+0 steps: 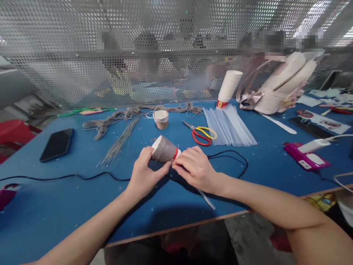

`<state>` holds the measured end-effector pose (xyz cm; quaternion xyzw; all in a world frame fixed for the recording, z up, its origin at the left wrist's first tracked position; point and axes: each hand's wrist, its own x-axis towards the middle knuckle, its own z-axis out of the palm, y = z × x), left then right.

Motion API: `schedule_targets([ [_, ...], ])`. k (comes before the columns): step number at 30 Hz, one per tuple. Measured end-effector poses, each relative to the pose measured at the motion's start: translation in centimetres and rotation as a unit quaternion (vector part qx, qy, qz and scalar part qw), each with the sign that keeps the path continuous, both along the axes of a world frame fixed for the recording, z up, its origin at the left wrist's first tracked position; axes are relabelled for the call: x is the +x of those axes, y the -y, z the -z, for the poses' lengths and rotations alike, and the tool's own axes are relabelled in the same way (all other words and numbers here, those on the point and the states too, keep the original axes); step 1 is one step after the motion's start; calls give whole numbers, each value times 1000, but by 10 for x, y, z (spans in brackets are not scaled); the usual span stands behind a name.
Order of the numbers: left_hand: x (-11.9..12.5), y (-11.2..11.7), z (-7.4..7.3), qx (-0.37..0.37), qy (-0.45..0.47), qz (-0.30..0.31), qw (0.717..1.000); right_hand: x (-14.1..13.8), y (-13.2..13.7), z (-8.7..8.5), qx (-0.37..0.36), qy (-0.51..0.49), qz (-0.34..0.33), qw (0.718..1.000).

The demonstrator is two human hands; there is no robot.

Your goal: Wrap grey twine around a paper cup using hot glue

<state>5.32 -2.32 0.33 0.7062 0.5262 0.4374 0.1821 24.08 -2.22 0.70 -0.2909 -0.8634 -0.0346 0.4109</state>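
Observation:
A paper cup [164, 149] wrapped in grey twine lies on its side between my hands, its red rim band toward the right. My left hand [145, 173] is closed around the cup's wrapped body. My right hand [194, 167] has its fingers curled and pressed against the cup's rim end. A thin clear stick [206, 199] pokes out from under my right wrist onto the blue table [55, 209].
Behind the cup stand a twine-wrapped cup [161, 119], red and yellow scissors [202, 134], clear glue sticks [230, 127], a paper cup stack [228, 88] and a pink backpack [281, 84]. Grey twine [116, 121] and a phone [56, 144] lie left. A black cable [71, 176] crosses the table.

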Motion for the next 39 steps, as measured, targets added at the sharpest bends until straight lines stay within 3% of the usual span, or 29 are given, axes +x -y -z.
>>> schedule_targets([
  [5, -7, -6, 2, -3, 41, 3, 999, 4, 4, -1, 45, 36, -71, 996],
  [8, -10, -9, 1, -5, 60, -1, 998, 14, 1, -5, 42, 70, -72, 994],
  [12, -12, -12, -3, -17, 89, -15, 996, 34, -9, -5, -60, 151, -16, 987],
  [15, -13, -15, -7, -44, 105, -33, 993, 44, -15, -2, -145, 221, -16, 964],
  [19, -13, -16, -10, -64, 103, -56, 991, 42, -18, 5, -174, 257, -13, 951],
  [28, -13, -14, -11, -77, 128, -16, 989, 31, -25, 14, -179, 231, -5, 956],
  [34, -14, -12, -16, -107, 162, -41, 980, 40, -16, 3, -137, 119, 5, 983],
  [39, -13, -13, -17, -123, 136, -76, 980, 43, -11, 1, -87, 5, -1, 996],
])
